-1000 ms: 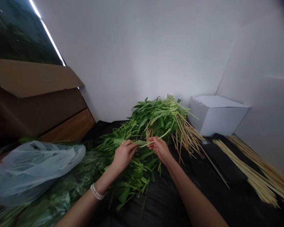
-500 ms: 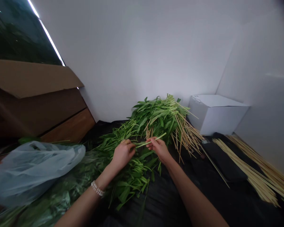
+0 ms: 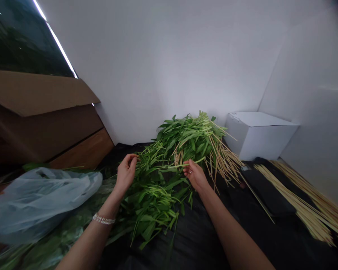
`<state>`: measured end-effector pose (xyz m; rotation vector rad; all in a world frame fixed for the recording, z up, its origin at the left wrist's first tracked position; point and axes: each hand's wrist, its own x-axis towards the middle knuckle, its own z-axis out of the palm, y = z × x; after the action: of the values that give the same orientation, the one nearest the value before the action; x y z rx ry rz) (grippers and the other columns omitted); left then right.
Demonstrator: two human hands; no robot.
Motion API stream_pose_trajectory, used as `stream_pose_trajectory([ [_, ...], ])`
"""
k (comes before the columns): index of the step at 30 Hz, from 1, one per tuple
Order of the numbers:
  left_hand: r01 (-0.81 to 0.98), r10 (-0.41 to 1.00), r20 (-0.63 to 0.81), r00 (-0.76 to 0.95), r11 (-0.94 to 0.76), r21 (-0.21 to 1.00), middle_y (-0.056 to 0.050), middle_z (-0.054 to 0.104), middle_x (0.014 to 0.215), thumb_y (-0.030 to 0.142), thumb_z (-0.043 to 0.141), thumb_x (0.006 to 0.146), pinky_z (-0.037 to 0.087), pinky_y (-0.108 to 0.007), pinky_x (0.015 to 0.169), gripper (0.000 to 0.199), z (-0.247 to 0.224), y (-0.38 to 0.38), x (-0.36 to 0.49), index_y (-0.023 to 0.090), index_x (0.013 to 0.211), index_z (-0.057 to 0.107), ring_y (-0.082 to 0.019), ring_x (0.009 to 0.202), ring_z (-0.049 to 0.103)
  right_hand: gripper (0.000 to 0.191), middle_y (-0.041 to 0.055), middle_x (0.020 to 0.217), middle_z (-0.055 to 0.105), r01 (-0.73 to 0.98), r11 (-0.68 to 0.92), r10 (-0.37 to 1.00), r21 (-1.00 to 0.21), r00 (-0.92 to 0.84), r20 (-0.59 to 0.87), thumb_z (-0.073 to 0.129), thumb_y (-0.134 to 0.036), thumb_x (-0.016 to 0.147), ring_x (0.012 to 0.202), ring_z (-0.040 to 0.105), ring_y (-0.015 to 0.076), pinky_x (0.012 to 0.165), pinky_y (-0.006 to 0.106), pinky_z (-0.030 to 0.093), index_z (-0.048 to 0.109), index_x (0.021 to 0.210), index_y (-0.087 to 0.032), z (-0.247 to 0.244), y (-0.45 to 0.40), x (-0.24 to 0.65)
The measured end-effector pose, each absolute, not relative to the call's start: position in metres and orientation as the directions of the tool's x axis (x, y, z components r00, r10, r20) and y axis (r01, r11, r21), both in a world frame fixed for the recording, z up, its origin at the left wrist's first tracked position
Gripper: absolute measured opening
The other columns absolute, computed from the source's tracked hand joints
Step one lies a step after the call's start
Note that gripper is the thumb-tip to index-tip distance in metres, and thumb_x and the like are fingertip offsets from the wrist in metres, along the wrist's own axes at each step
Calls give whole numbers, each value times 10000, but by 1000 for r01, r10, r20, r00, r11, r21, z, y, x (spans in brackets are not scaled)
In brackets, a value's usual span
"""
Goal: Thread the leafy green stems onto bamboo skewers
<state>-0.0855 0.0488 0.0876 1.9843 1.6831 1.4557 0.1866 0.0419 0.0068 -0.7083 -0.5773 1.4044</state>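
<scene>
My right hand (image 3: 196,175) pinches a long pale-green stalk (image 3: 173,166) that looks like water spinach. One end sticks out past my fingers to the right, the other runs left over the greens. To the left, my left hand (image 3: 126,172) has its fingers pinched together at the edge of the leaves; what is in them, if anything, is too small to make out. Under and between both hands lies a loose heap of leafy greens (image 3: 154,202). Behind them rises a pile of greens (image 3: 183,131) with thin wooden sticks (image 3: 224,155) poking out on its right.
A translucent plastic bag (image 3: 45,202) and a cardboard box (image 3: 45,127) are on the left. At the right stand a white box (image 3: 261,135), a black flat case (image 3: 267,193) and bundles of long sticks (image 3: 298,206). Black sheeting (image 3: 208,240) covers the surface.
My left hand has moved left and slightly up, away from the stalk and my right hand. My right hand has shifted a little right, still with the stalk.
</scene>
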Motion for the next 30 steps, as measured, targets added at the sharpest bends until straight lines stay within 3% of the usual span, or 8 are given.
stream_pose_trajectory([
  [3,737,808,589,25,-413,535,-8,624,782,394,426,912,428,-254,656,274,95,33,-65,191,986,595,-155,691,561,390,31,685,685,-652,20,995,-758,85,-47,808,-517,610,564,581,114,472,217,405,714,761,-170,6,39,181],
  [9,794,734,521,436,-586,160,-31,638,943,372,554,897,441,-254,741,218,77,21,-26,222,1018,656,-162,827,617,396,47,725,704,-598,22,998,-801,64,-20,792,-537,619,562,577,115,479,224,388,732,767,-174,6,35,170],
  [13,815,737,445,509,-579,25,-32,639,958,293,553,899,432,-243,684,182,62,28,-22,243,1011,687,-158,803,614,407,38,723,700,-574,18,1000,-819,24,5,790,-547,614,568,575,102,484,204,380,743,771,-174,7,32,167],
  [16,826,745,425,514,-564,-9,-36,640,953,250,539,887,424,-245,663,172,59,29,-24,232,950,698,-156,781,605,410,38,733,703,-562,22,1000,-827,8,21,788,-543,615,565,575,99,478,198,368,747,792,-175,9,32,167],
  [20,843,772,445,453,-534,68,-35,630,875,203,528,834,417,-254,676,158,60,27,-21,197,793,680,-160,765,592,367,32,725,697,-557,28,999,-830,30,13,796,-505,616,550,562,100,468,203,357,738,772,-178,9,32,167],
  [23,832,820,482,308,-478,282,-19,593,774,203,511,782,412,-260,684,166,61,32,-21,179,667,629,-153,721,566,358,41,733,699,-553,20,1000,-833,7,20,792,-494,626,555,558,105,469,210,362,743,778,-173,9,31,165],
  [27,690,882,468,-63,-300,658,10,525,631,271,475,727,390,-249,608,192,64,52,-36,185,572,549,-146,636,506,376,33,687,683,-608,-4,1000,-794,0,-5,794,-511,617,555,555,104,473,206,368,740,770,-172,8,34,168],
  [30,626,874,448,-189,-244,741,10,527,616,303,413,752,384,-249,586,221,70,65,-53,189,619,548,-154,630,496,383,31,662,674,-634,19,998,-773,57,-23,799,-522,603,539,547,101,467,206,369,730,739,-171,6,38,173],
])
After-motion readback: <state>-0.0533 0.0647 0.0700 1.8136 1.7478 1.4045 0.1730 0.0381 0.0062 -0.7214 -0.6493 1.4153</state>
